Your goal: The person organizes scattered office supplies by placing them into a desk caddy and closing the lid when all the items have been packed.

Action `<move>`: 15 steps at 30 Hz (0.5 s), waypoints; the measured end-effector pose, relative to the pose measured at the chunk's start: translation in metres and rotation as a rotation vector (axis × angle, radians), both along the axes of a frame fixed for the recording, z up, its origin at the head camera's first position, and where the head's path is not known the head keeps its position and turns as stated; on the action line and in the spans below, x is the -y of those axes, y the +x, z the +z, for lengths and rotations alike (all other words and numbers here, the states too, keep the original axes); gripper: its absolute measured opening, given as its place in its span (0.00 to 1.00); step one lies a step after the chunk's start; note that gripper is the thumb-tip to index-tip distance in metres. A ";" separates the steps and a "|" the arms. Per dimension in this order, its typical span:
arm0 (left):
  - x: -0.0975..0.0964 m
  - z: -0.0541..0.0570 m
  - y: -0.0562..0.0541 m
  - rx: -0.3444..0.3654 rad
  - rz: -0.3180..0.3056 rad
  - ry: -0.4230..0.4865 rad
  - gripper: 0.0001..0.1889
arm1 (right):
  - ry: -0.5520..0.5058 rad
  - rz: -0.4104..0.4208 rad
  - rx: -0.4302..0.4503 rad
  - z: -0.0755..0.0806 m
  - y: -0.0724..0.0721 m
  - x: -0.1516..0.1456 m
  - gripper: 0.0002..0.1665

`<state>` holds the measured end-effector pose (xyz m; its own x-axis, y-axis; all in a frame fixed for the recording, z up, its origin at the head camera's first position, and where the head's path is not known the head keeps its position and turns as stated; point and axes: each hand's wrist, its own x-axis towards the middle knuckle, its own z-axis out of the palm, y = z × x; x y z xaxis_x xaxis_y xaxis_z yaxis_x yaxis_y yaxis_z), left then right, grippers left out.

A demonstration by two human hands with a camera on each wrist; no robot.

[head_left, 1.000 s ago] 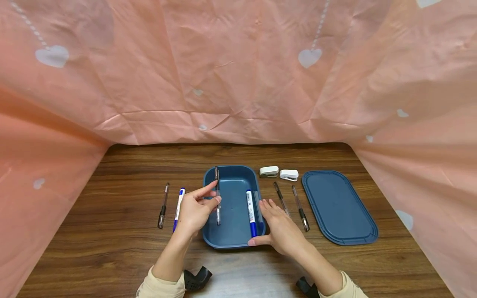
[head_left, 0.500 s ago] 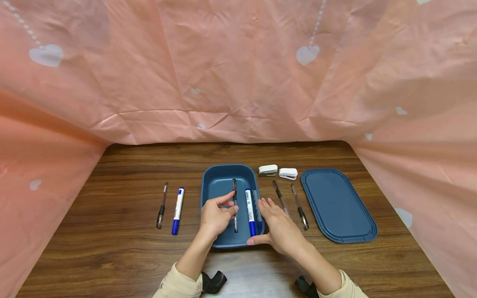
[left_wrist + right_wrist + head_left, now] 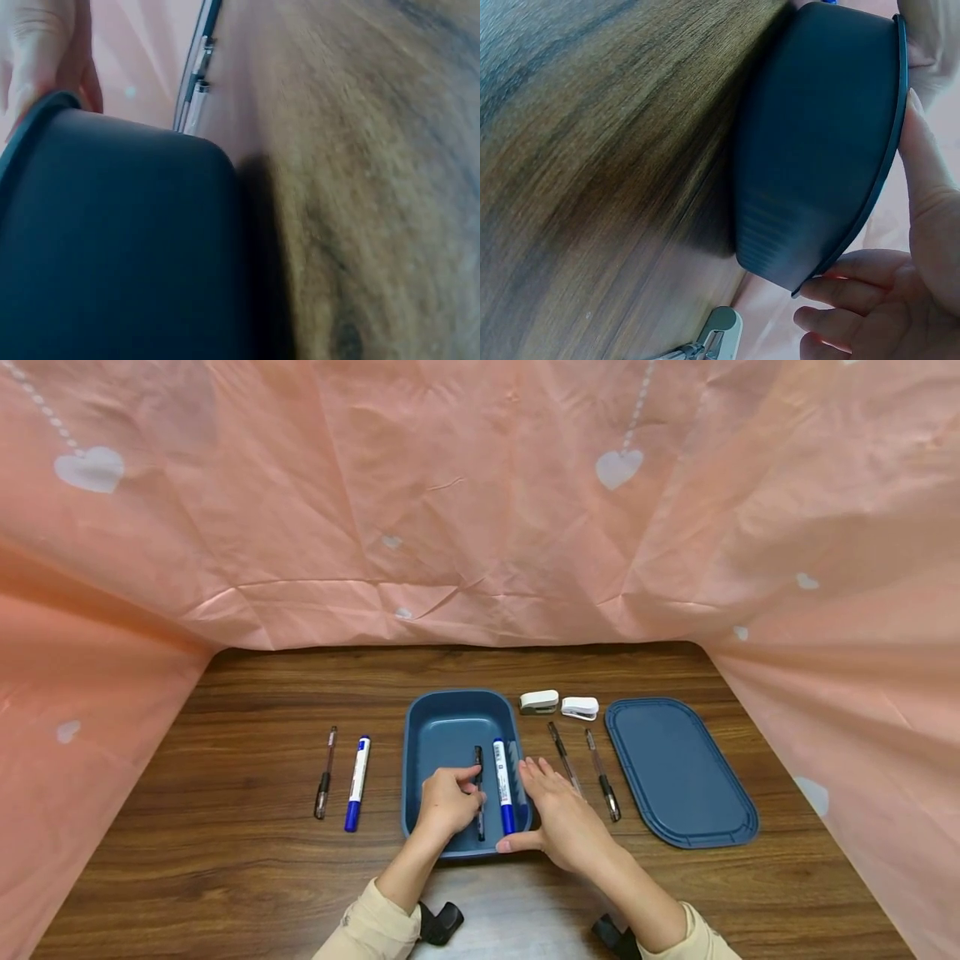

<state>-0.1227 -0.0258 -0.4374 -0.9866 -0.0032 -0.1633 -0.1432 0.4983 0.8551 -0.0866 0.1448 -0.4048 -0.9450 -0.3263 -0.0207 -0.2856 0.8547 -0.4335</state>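
A blue plastic box (image 3: 442, 727) sits on the table; its outer wall (image 3: 127, 240) fills much of the left wrist view. My left hand (image 3: 445, 803) is inside it, pinching a black pen (image 3: 478, 760) between thumb and fingertips, low over the box floor. Beside the pen, along the right inner wall, lies a white marker with a blue cap (image 3: 503, 777). My right hand (image 3: 566, 818) rests at the box's right front corner. In the right wrist view its spread thumb and fingers touch the rim (image 3: 885, 172).
Left of the box lie a pen (image 3: 325, 777) and another blue-capped marker (image 3: 357, 785). To the right are pens (image 3: 564, 753) (image 3: 602, 777), small white staplers (image 3: 539, 702) (image 3: 580, 708) and a blue lid (image 3: 682, 772). A pink curtain (image 3: 465, 527) surrounds the table.
My left hand has moved right and down into the box with the pen, bringing it next to the marker. The right hand has stayed at the rim.
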 end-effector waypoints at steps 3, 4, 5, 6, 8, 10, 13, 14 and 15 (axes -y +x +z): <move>-0.003 0.000 -0.001 -0.005 -0.013 -0.039 0.23 | 0.002 0.002 -0.004 0.000 0.000 0.000 0.62; -0.003 0.000 -0.001 -0.007 -0.013 -0.050 0.23 | 0.003 0.004 -0.003 -0.001 0.000 0.000 0.62; -0.004 -0.001 -0.001 -0.009 -0.013 -0.059 0.23 | 0.002 0.006 -0.002 -0.001 0.000 0.000 0.62; -0.005 -0.001 -0.002 -0.013 -0.014 -0.069 0.23 | 0.002 0.007 -0.001 -0.001 0.001 0.000 0.62; -0.007 -0.002 -0.002 -0.013 -0.017 -0.075 0.23 | -0.001 0.006 0.004 -0.001 0.001 0.000 0.62; -0.009 -0.003 -0.003 -0.013 -0.022 -0.082 0.23 | -0.005 0.006 0.006 -0.001 0.001 -0.001 0.62; -0.011 -0.004 -0.004 -0.007 -0.025 -0.084 0.23 | -0.010 0.005 0.009 0.000 0.001 -0.001 0.62; -0.012 -0.004 -0.005 -0.013 -0.025 -0.087 0.23 | -0.011 0.005 0.011 0.000 0.001 -0.001 0.62; -0.012 -0.004 -0.005 -0.017 -0.026 -0.092 0.23 | -0.012 0.005 0.012 0.000 0.001 -0.001 0.62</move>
